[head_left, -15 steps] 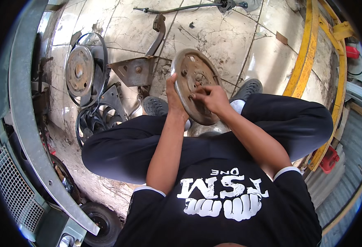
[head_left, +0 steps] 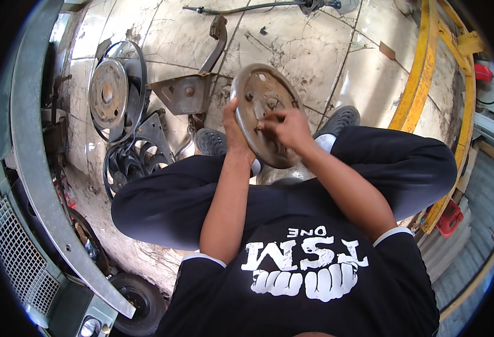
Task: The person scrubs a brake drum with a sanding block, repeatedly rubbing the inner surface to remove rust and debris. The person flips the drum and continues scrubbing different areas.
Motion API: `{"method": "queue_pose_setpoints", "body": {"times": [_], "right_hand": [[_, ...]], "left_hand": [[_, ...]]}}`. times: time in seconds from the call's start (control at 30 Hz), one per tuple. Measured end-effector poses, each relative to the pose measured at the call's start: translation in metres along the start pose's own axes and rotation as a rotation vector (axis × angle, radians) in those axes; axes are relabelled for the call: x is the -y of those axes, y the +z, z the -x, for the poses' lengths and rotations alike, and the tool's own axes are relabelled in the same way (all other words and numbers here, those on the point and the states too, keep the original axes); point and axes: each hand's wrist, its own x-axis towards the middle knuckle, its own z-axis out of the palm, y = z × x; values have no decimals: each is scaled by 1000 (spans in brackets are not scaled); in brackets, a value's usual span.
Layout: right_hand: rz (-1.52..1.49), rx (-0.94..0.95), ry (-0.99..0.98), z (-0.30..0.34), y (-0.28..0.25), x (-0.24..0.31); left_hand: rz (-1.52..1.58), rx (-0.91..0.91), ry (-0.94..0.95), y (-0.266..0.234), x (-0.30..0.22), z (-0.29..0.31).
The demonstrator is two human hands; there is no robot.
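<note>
A rusty round brake backing plate (head_left: 274,84), with a raised rim, holes and small studs, is held tilted above my lap. My left hand (head_left: 237,132) is closed around its left rim, fingers hidden behind it. On its face, the thumb and fingers of my right hand (head_left: 289,130) pinch a small stud (head_left: 259,126) near the lower left. The fingers partly cover that stud, so its exact kind cannot be made out. Below the plate, a rounded metal surface (head_left: 281,174) shows between my legs.
Beyond my left knee lie a pedal on a rusty bracket (head_left: 188,91), a similar round plate (head_left: 102,106) and black fan blades (head_left: 132,168). A grey bumper (head_left: 28,146) and a wheel (head_left: 146,309) flank my left. A yellow metal frame (head_left: 421,67) stands right; a long rod (head_left: 247,10) lies far ahead.
The backing plate has shifted slightly left and up with both hands. My right fingers have curled and turned a little at the stud. My left hand keeps its hold on the rim.
</note>
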Motion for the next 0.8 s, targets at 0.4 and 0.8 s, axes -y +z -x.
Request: {"method": "queue_pose_setpoints", "body": {"times": [0.4,0.8], "right_hand": [[-109,56,22,-17,1,-21],[-9,75,-85,-1,6,-20]], "left_hand": [[-32,4,-25,4,-6,-13],[-27,7,-23,6,-7,-13]]}}
